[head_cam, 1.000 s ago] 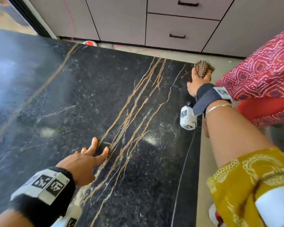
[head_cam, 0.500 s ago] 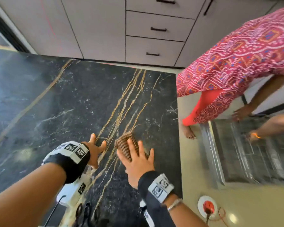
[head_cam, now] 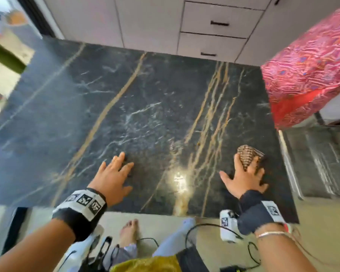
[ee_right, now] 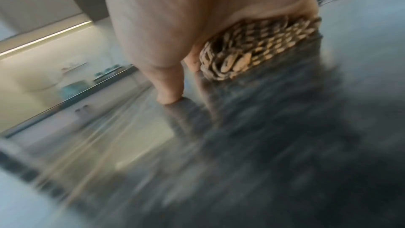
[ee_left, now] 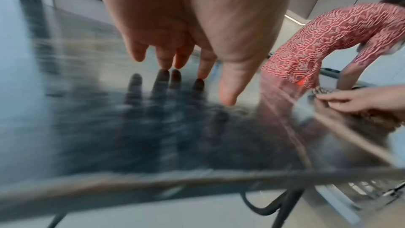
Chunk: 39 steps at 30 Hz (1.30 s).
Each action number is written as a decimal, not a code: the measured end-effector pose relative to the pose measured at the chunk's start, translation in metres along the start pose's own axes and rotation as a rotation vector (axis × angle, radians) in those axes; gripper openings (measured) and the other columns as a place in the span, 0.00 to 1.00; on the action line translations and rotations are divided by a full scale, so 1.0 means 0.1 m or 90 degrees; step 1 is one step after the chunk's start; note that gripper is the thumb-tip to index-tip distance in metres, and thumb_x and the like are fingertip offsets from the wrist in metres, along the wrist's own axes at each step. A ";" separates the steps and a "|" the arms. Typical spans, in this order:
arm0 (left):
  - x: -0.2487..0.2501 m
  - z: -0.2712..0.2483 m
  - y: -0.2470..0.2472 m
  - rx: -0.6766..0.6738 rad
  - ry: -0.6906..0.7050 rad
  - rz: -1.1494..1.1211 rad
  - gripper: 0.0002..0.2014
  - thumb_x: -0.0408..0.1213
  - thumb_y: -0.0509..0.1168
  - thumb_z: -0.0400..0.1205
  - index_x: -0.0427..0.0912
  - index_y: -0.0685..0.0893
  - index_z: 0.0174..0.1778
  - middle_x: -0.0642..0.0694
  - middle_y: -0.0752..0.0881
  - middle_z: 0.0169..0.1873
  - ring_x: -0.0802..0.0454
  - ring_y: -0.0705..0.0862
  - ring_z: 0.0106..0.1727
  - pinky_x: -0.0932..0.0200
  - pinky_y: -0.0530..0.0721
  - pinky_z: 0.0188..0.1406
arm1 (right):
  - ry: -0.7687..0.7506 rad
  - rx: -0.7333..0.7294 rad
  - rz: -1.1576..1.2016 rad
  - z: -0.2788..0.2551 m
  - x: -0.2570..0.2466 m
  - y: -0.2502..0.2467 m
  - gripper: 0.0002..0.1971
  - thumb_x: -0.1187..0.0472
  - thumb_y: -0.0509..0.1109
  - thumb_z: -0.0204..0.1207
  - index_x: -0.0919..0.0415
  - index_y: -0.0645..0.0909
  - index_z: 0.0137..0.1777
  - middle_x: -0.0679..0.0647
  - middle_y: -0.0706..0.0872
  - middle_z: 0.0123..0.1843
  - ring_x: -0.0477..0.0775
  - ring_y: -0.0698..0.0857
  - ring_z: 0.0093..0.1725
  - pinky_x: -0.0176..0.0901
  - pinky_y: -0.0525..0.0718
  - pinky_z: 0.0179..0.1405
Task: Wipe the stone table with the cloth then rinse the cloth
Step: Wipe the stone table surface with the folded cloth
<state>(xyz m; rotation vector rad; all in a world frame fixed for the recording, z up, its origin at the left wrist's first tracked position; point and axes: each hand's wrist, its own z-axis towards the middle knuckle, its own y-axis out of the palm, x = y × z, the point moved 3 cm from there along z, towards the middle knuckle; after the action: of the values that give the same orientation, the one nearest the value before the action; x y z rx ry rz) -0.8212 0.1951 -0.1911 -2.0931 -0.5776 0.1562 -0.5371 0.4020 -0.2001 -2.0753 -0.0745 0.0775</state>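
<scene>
Cloth pressed flat on black stone tabletop.
Under spread fingers of right hand, near tabletop's right edge; left hand well apart, splayed, holding nothing.

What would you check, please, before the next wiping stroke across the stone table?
1. Cloth under the right hand: ok, straight fingers press the brown patterned cloth flat.
2. Cloth touching the stone table: ok, right wrist view shows it on the slab.
3. Left hand out of the stroke path: ok, it rests open, well apart from the cloth.
4. Surface ahead free of objects: ok.
5. Bystander in the pink patterned garment: not ok, close to the table's far right corner.
6. Cloth dirty enough to rinse: cannot tell.
</scene>
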 end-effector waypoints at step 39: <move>-0.49 -0.99 -0.03 0.231 -0.120 -0.434 0.30 0.37 0.64 0.81 0.45 0.61 0.78 0.45 0.60 0.80 0.45 0.65 0.78 0.54 0.65 0.75 | -0.398 -0.400 0.602 -1.28 -1.84 0.25 0.21 0.73 0.67 0.63 0.44 0.86 0.44 0.55 0.87 0.50 0.64 0.85 0.49 0.54 0.84 0.49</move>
<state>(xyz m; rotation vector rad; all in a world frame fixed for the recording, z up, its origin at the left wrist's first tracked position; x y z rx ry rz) -0.8332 0.0987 -0.1389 -1.4496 -1.2414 0.0576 -0.7087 0.2628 -0.1561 -2.4381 0.5749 1.4256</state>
